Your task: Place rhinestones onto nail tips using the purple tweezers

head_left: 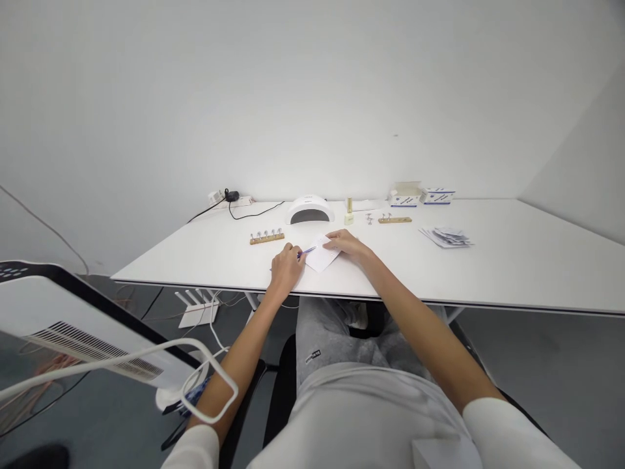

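Note:
My left hand (287,266) is closed around a slim blue pointed tool (308,250), perhaps tweezers. Its tip reaches over a white paper sheet (321,259) near the table's front edge. My right hand (346,242) pinches the sheet's upper right part between thumb and fingers. Any small piece under the fingertips is too small to make out. Just beyond the hands stands a white arched nail lamp (309,200). A pale nail polish bottle (348,219) with a gold cap is upright to its right. Left of the lamp, a wooden strip (267,240) carries several small metal stands.
Another wooden strip (400,220) lies right of the bottle, with loose metal stands (370,219) beside it. Farther right is a pile of white packets (446,238). Two small boxes (404,195) sit against the wall. A black adapter (231,195) trails its cable across the back left.

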{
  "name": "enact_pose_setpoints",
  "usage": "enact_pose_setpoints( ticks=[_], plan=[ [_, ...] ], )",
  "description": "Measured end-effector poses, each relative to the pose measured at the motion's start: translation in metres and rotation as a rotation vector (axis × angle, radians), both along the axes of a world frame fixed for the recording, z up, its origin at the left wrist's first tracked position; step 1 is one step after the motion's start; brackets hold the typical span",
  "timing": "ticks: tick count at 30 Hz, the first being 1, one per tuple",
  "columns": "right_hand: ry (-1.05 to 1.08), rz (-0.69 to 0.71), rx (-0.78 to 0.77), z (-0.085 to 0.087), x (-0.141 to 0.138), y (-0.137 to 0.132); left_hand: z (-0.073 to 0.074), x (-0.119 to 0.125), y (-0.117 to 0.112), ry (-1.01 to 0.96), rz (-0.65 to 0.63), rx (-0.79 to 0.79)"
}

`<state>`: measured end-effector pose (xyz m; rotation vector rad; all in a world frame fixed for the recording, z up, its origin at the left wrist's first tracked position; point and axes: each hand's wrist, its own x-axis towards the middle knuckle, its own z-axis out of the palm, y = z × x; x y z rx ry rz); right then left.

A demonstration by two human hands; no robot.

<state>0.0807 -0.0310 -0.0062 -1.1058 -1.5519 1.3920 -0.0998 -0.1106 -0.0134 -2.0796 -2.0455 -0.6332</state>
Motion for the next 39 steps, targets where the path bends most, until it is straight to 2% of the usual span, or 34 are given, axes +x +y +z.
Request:
enact_pose_setpoints(
  ticks=[12,29,39],
  plan=[
    [0.063,-0.028,-0.074,0.0010,-0.0039,-0.0054,0.0007,0.0002,-0.0018,0.010,0.001,0.000],
    [0.104,-0.028,-0.067,-0.0048,-0.0051,-0.0015,0.0030,0.0015,-0.0023,0.013,0.004,-0.026],
    [0.141,-0.073,-0.111,0.0023,-0.0075,-0.0106,0.0036,0.0007,-0.0020,-0.024,-0.016,-0.022]
  ],
)
